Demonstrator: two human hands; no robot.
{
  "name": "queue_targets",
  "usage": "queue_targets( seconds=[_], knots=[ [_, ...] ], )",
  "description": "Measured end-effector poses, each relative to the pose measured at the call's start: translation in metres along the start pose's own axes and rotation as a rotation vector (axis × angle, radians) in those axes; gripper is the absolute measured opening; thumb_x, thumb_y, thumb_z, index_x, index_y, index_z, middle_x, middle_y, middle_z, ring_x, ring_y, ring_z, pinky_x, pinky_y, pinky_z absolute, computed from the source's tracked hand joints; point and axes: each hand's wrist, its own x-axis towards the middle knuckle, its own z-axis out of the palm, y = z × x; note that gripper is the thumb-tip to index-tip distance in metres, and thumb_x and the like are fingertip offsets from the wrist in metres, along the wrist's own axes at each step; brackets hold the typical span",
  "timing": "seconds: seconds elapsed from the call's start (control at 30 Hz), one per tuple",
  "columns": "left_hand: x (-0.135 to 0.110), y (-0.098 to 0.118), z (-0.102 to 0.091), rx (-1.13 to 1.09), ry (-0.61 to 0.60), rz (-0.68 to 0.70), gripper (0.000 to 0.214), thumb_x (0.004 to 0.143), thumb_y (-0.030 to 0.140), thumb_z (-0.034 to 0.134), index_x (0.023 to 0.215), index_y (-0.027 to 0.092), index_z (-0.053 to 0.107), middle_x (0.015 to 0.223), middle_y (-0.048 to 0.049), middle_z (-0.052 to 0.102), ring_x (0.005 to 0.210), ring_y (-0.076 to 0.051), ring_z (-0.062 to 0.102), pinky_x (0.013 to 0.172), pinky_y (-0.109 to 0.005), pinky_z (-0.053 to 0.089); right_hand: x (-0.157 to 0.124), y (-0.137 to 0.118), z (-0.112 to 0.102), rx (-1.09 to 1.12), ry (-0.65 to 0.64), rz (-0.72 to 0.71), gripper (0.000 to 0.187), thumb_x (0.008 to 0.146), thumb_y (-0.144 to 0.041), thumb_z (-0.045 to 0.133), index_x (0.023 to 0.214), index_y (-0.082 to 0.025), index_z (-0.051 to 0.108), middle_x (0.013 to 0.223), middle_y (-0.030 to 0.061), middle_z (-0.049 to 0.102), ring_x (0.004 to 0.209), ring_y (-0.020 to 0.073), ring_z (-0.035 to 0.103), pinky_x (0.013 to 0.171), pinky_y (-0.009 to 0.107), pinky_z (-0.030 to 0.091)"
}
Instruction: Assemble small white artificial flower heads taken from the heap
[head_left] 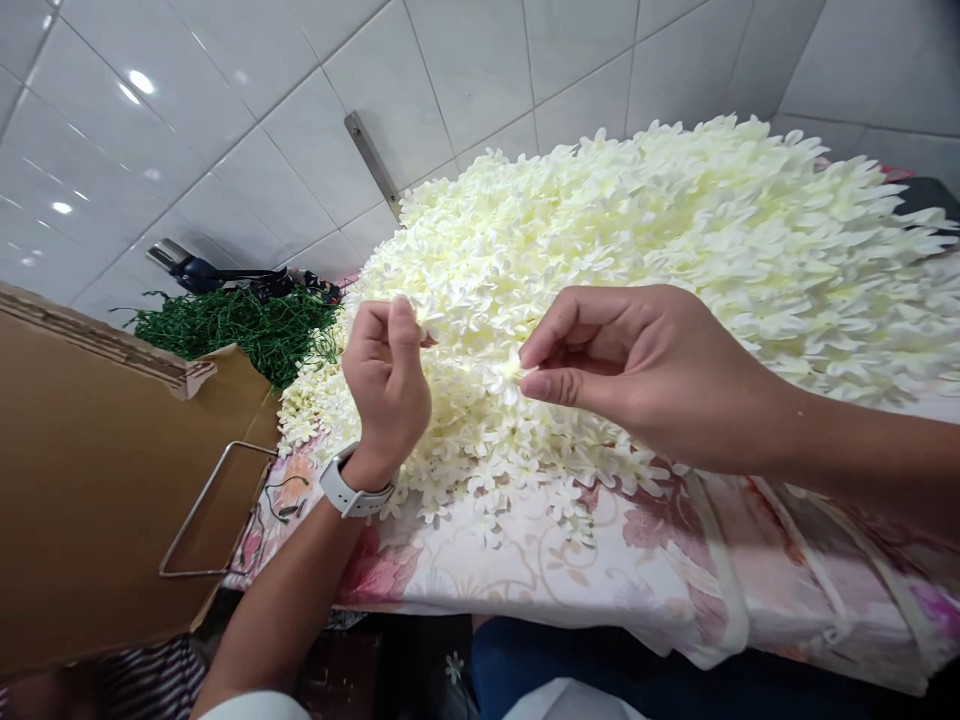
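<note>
Between the thumb and forefinger of my right hand (637, 365) is a small white artificial flower (511, 372). My left hand (390, 375), with a pale watch (354, 485) on its wrist, is closed with the thumb over the curled fingers. What it holds, if anything, is hidden from this side. Both hands are over the front of a large heap of white and pale yellow artificial flowers (600, 230). Loose blossoms from the heap lie scattered on a floral tablecloth (517, 575).
Green artificial stems (236, 330) are bunched at the back left. An open cardboard box (112, 480) stands at the left, near a bent metal wire frame (187, 525). A tiled wall (465, 60) rises behind the heap. White straps (724, 570) cross the cloth at right.
</note>
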Motion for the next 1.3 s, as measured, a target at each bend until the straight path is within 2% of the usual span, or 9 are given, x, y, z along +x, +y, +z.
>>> queue_targets(
  seconds=[0.1, 0.2, 0.4, 0.7, 0.8, 0.9, 1.0, 1.13, 1.3],
  knots=[
    [-0.007, 0.003, 0.003, -0.166, -0.115, -0.166, 0.037, 0.103, 0.052, 0.058, 0.082, 0.022, 0.053, 0.068, 0.0047, 0.056, 0.062, -0.008, 0.060, 0.064, -0.023, 0.051, -0.001, 0.000, 0.001, -0.006, 0.012, 0.011, 0.025, 0.074, -0.035, 0.092, 0.076, -0.022, 0.071, 0.073, 0.0002, 0.069, 0.067, 0.0150, 0.063, 0.062, 0.030, 0.053],
    [-0.013, 0.008, 0.007, -0.247, -0.186, -0.203, 0.036, 0.103, 0.050, 0.059, 0.082, 0.021, 0.054, 0.068, 0.0044, 0.058, 0.063, -0.009, 0.063, 0.065, -0.024, 0.052, 0.000, 0.001, 0.001, 0.006, 0.013, 0.003, 0.021, 0.078, -0.032, 0.089, 0.078, -0.022, 0.070, 0.076, -0.0002, 0.068, 0.071, 0.0145, 0.062, 0.064, 0.030, 0.052],
    [-0.015, 0.018, 0.009, -0.142, -0.226, -0.028, 0.026, 0.102, 0.041, 0.064, 0.087, 0.020, 0.061, 0.077, 0.0004, 0.066, 0.067, -0.008, 0.064, 0.063, -0.022, 0.052, 0.000, 0.003, -0.001, -0.039, 0.013, -0.001, 0.006, 0.084, -0.029, 0.080, 0.086, -0.024, 0.076, 0.083, 0.0000, 0.073, 0.075, 0.0153, 0.064, 0.070, 0.031, 0.051],
    [-0.024, 0.017, 0.008, -0.005, -0.274, 0.175, 0.022, 0.106, 0.023, 0.057, 0.084, 0.020, 0.057, 0.071, 0.0044, 0.055, 0.063, -0.006, 0.051, 0.060, -0.020, 0.042, -0.004, 0.005, 0.003, -0.065, -0.071, -0.038, 0.017, 0.084, -0.040, 0.084, 0.081, -0.024, 0.079, 0.081, 0.0000, 0.073, 0.074, 0.0146, 0.059, 0.066, 0.031, 0.047],
    [-0.026, 0.010, 0.006, -0.050, -0.323, 0.145, 0.024, 0.108, 0.025, 0.052, 0.085, 0.020, 0.058, 0.070, 0.0038, 0.053, 0.063, -0.007, 0.048, 0.058, -0.021, 0.040, -0.003, 0.004, 0.003, -0.032, -0.065, -0.011, 0.019, 0.082, -0.041, 0.086, 0.078, -0.024, 0.079, 0.077, -0.0004, 0.070, 0.072, 0.0143, 0.059, 0.066, 0.031, 0.049],
    [-0.026, 0.006, 0.005, -0.124, -0.383, 0.107, 0.028, 0.109, 0.041, 0.049, 0.095, 0.022, 0.064, 0.079, 0.0006, 0.059, 0.068, -0.009, 0.054, 0.061, -0.024, 0.045, -0.003, 0.004, 0.002, -0.033, -0.032, -0.004, 0.022, 0.078, -0.044, 0.090, 0.075, -0.025, 0.078, 0.075, 0.0005, 0.069, 0.070, 0.0154, 0.058, 0.065, 0.033, 0.049],
    [-0.022, 0.008, 0.006, -0.246, -0.419, 0.026, 0.031, 0.093, 0.052, 0.074, 0.093, 0.023, 0.065, 0.083, -0.0008, 0.064, 0.075, -0.012, 0.060, 0.067, -0.025, 0.051, -0.003, 0.002, -0.001, -0.047, -0.020, -0.004, 0.027, 0.075, -0.048, 0.091, 0.073, -0.024, 0.077, 0.073, 0.0018, 0.069, 0.066, 0.0154, 0.054, 0.058, 0.033, 0.043],
    [-0.017, 0.011, 0.007, -0.373, -0.416, -0.125, 0.028, 0.087, 0.046, 0.083, 0.083, 0.022, 0.068, 0.082, -0.0008, 0.066, 0.072, -0.010, 0.060, 0.063, -0.022, 0.050, -0.001, 0.000, -0.003, -0.025, -0.043, -0.015, 0.029, 0.072, -0.044, 0.094, 0.070, -0.023, 0.075, 0.065, -0.0011, 0.063, 0.058, 0.0121, 0.046, 0.052, 0.032, 0.035],
    [-0.014, 0.007, 0.003, -0.379, -0.348, -0.241, 0.023, 0.097, 0.040, 0.072, 0.084, 0.021, 0.073, 0.083, -0.0013, 0.069, 0.074, -0.008, 0.062, 0.069, -0.020, 0.053, 0.000, -0.001, -0.002, -0.027, -0.022, -0.013, 0.030, 0.071, -0.043, 0.095, 0.071, -0.020, 0.075, 0.070, 0.0001, 0.068, 0.065, 0.0136, 0.057, 0.060, 0.031, 0.046]
  ],
)
